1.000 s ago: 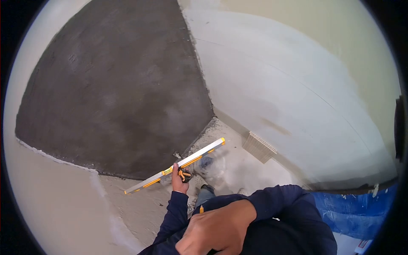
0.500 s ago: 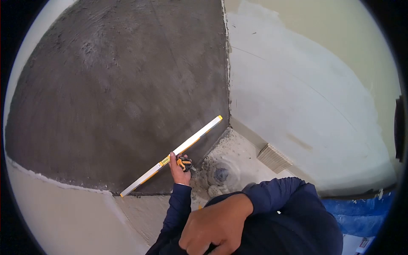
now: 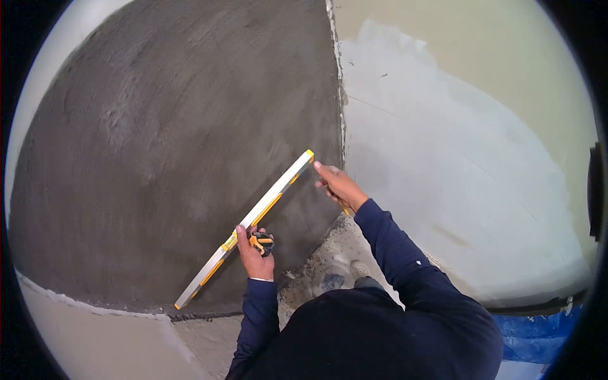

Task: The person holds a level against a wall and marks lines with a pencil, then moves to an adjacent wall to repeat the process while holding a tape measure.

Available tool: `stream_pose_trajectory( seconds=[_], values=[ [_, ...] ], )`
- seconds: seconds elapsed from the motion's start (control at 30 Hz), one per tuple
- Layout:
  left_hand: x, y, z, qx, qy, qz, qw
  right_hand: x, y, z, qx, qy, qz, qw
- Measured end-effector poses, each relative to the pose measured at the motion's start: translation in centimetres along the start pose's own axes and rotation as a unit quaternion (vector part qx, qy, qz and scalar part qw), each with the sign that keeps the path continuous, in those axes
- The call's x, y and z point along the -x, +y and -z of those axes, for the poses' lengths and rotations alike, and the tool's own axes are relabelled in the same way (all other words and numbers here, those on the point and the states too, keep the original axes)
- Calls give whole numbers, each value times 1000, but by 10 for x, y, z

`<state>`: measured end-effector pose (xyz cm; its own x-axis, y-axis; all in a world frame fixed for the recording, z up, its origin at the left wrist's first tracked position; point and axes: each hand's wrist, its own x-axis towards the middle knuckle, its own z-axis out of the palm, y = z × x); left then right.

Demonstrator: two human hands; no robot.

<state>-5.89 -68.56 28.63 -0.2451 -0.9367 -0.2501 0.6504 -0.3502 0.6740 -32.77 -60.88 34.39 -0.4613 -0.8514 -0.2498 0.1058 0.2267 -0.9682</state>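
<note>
My left hand (image 3: 254,258) grips a long spirit level (image 3: 266,206) near its middle vial, together with a black-and-orange tape measure (image 3: 261,242). The white level with yellow edges slants up to the right against the dark grey plastered wall (image 3: 171,152). At the upper end of the level is my right hand (image 3: 339,185), its fingers curled and the thumb side close to the yellow end cap; contact there I cannot make out. From beneath this hand sticks out a thin yellow-orange pencil (image 3: 345,208), mostly hidden by the palm.
To the right, a whitish skim-coated wall (image 3: 456,164) meets the dark wall at a rough corner. Dusty debris lies on the floor (image 3: 326,253) below, near a shoe (image 3: 361,270). A blue sheet (image 3: 535,332) is at the lower right.
My right hand has swung from low in front of my body up to the level's upper end. The level's upper end has shifted left and up, making it steeper.
</note>
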Motion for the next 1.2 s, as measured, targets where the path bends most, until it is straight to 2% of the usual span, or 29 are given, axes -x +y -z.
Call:
stream_pose_trajectory(
  seconds=[0.1, 0.17, 0.4, 0.57, 0.67, 0.83, 0.93, 1.03, 1.2],
  values=[
    [-11, -6, -35, -20, -7, -7, 1000, -40, -14, 7, -84, -27, 3, 996],
    [-18, -13, -55, -38, -4, 0, 999, -70, -14, 10, -132, -5, 68, 989],
    [-30, -31, -96, -66, 3, -33, 997, -145, -19, 52, -150, 42, 63, 986],
    [-45, -15, -71, -72, 11, -75, 995, -184, -31, 99, -166, 131, 66, 975],
    [-47, 0, -58, -76, 13, -103, 992, -196, -34, 115, -180, 149, 64, 970],
    [-48, 3, -51, -67, 29, -126, 989, -220, -24, 123, -160, 152, 43, 974],
    [-50, -2, -47, -93, 28, -127, 987, -228, -20, 124, -158, 150, 62, 974],
    [-55, -3, -40, -79, -3, -108, 991, -227, -21, 125, -139, 145, 55, 978],
    [-57, -4, -38, -92, 16, -111, 989, -220, -25, 123, -138, 172, 51, 974]
  ],
)
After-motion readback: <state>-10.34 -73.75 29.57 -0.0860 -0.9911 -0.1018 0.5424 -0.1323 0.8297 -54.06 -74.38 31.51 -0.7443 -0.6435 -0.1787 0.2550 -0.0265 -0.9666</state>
